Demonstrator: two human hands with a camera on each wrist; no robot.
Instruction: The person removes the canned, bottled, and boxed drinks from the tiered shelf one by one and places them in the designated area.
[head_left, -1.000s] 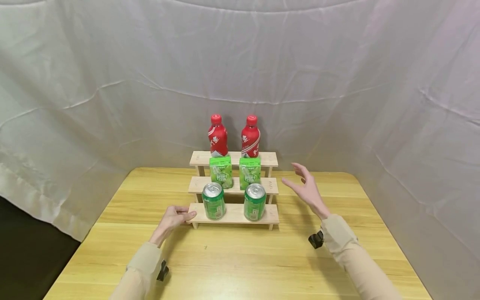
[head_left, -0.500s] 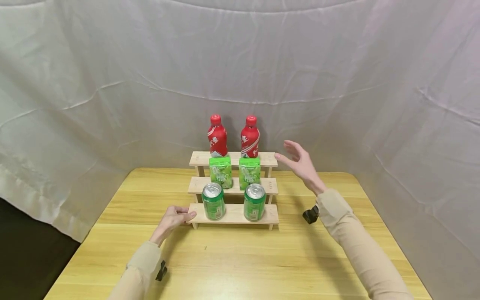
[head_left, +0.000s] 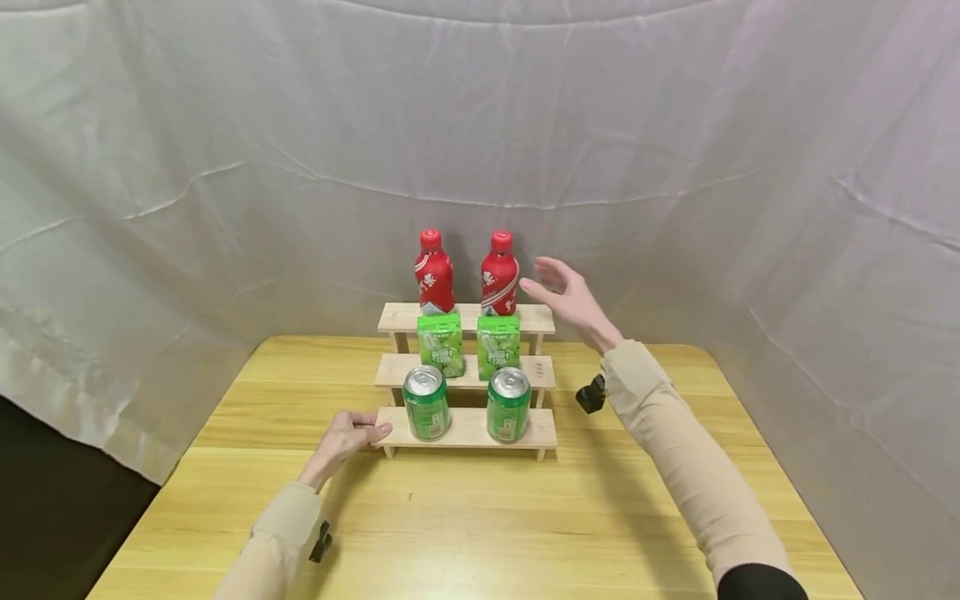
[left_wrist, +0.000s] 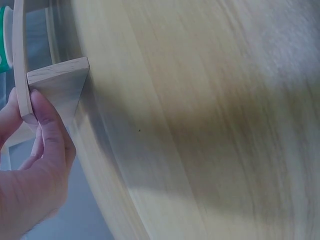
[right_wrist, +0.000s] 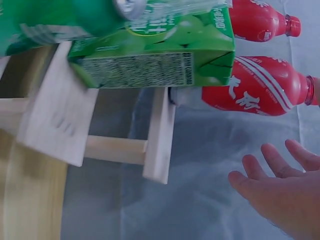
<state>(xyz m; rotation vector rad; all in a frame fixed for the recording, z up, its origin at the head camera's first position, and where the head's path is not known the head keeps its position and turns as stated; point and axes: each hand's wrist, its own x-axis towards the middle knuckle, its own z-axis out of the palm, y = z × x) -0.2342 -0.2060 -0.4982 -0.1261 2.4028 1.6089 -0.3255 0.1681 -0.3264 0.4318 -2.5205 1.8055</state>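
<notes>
Head view: the left hand [head_left: 345, 437] is pinching the left end of the near shelf [head_left: 468, 425] between thumb and fingers. The right hand [head_left: 572, 298], thumb and fingers apart, is hovering just right of the right red bottle [head_left: 500, 275], which is standing upright on the far shelf [head_left: 537, 318]. Green cartons [head_left: 498, 350] are standing on the middle shelf [head_left: 539, 372], green cans [head_left: 508, 408] on the near one.

Beige long sleeves [head_left: 692, 460] with wide, creased cuffs [head_left: 636, 368] are worn; a small black device [head_left: 591, 394] is mounted below each wrist, and the right sleeve is met by a black band [head_left: 761, 583].
</notes>
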